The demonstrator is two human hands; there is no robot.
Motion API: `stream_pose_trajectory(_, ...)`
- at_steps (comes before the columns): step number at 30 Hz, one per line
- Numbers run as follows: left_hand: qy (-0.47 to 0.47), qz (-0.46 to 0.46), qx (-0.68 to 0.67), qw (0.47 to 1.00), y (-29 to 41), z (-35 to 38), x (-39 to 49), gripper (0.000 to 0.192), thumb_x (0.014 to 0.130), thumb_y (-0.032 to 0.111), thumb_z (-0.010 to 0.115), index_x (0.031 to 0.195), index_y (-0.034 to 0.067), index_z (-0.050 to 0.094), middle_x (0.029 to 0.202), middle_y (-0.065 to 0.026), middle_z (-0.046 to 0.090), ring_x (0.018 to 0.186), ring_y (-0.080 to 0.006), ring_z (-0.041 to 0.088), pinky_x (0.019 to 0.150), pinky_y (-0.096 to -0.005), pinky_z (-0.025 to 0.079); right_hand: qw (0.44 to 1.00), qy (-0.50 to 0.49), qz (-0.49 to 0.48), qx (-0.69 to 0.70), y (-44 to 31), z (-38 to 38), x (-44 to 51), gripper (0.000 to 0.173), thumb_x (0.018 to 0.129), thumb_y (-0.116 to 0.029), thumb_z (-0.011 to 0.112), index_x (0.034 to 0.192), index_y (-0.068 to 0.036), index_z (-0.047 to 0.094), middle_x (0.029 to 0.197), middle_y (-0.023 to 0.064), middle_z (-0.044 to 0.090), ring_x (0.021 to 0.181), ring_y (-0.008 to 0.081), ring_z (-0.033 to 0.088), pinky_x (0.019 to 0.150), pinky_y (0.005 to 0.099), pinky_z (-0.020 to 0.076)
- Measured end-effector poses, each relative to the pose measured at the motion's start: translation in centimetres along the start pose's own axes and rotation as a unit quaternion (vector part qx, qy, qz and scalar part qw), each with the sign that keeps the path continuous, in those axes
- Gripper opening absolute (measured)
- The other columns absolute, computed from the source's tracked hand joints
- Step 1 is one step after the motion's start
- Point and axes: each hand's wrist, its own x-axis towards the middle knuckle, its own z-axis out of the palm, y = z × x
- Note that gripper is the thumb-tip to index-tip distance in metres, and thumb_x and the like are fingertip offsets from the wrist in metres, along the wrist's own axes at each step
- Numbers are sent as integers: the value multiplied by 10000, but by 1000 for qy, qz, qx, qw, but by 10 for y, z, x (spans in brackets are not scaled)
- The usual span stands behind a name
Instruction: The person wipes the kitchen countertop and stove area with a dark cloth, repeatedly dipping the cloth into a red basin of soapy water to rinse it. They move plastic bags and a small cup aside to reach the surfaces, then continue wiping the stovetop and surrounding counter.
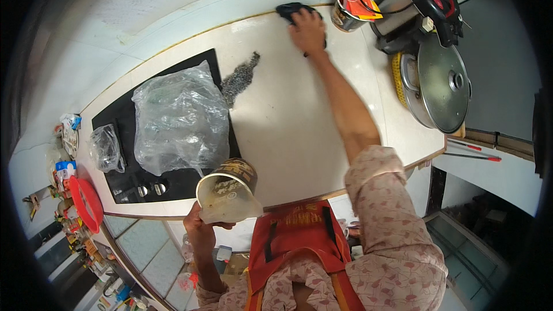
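My left hand (202, 226) grips a printed paper tub (243, 173) at the counter's front edge. The tub is tilted with its mouth towards me, and its pale inside shows; part of the rim is bent outward. My right hand (309, 32) lies on a bunched dark cloth (288, 9) by the wall at the back of the pale counter (293, 138). Left of that hand, a dark speckled patch (239, 78) lies beside the black glass cooktop (125, 188); whether it is loose grains or mesh I cannot tell.
A large clear plastic bag (181, 116) covers much of the cooktop, with a smaller bag (106, 149) to its left. At right stand a tub with red packets (348, 19), a corded steel appliance (397, 2) and a lidded pot (445, 90). A red basin (84, 205) sits far left.
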Motion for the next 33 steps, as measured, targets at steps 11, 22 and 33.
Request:
stream_pose_trajectory(11, -86, 104, 71, 988, 71, 33, 40, 338, 977, 200, 513, 1122, -101, 565, 819, -169, 676, 572, -212, 669, 492, -300, 554, 935, -60, -155, 314, -4, -78, -86, 451, 642, 63, 586, 1058, -86, 681, 1158, 120, 650, 1118, 315, 564, 989, 421, 411)
stream_pose_trajectory(22, -217, 102, 51, 969, 109, 263, 201, 263, 919, 42, 418, 1040, -97, 605, 797, -194, 676, 593, -256, 688, 517, -328, 585, 994, -36, -67, 76, 7, -117, -187, 392, 779, -71, 628, 1163, -146, 608, 1255, 71, 531, 1256, 349, 409, 1028, 492, 336)
stream_pose_trajectory(33, -187, 194, 96, 958, 42, 370, 270, 273, 871, 73, 533, 735, -156, 595, 654, -248, 652, 590, -333, 697, 476, -384, 590, 986, -98, -74, 116, 1, -118, -187, 429, 845, -83, 642, 1265, -98, 555, 1339, 83, 485, 1316, 327, 365, 1081, 527, 267)
